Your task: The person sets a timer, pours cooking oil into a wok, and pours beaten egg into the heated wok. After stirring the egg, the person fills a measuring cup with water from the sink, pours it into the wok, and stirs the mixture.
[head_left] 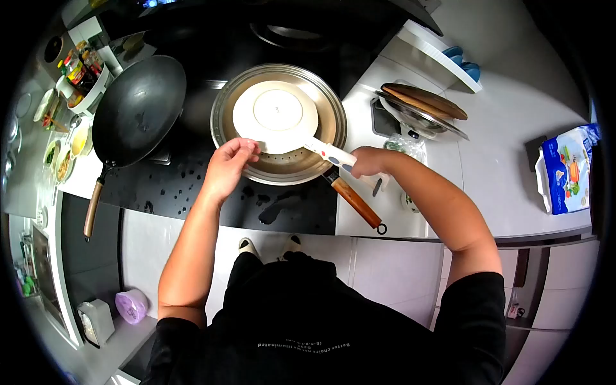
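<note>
A white plate (278, 110), bottom side up, lies over a round metal steamer pan (221, 142) with small holes, on the black stove. My left hand (232, 163) is at the plate's lower left edge, thumb and fingers pressed together; whether they pinch the rim is too small to tell. My right hand (372, 162) is wrapped round the handle of a white clip tool with coloured dots (330, 154), whose far end meets the plate's lower right edge. A brown wooden handle (354, 202) sticks out below the pan.
A black wok (139, 109) stands left on the stove, its handle toward me. Seasoning bottles (78, 70) and small bowls (81, 141) are farther left. Lids (423, 106) lean in a rack at right, near a blue packet (568, 170). Water drops spot the stove front.
</note>
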The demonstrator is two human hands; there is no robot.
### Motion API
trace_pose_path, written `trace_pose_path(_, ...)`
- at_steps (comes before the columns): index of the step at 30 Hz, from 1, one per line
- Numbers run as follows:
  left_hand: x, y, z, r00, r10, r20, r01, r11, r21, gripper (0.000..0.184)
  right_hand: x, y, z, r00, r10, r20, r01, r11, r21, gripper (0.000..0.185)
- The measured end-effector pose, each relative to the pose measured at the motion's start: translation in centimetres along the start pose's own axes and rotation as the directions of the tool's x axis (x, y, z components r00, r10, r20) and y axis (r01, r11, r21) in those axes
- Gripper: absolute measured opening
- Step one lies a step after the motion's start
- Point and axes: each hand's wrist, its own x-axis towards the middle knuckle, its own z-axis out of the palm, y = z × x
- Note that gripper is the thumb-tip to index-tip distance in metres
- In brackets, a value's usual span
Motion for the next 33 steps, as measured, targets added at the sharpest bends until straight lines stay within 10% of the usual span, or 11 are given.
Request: trace_pose_path(33,-0.1,-0.8,0.3,1.0,0.006,-0.019,-0.004,0.998,0.059,0.024,0.4,1.0,3.6,0.971,-0.07,-0.228,0.124,0.964,0.234,0.026)
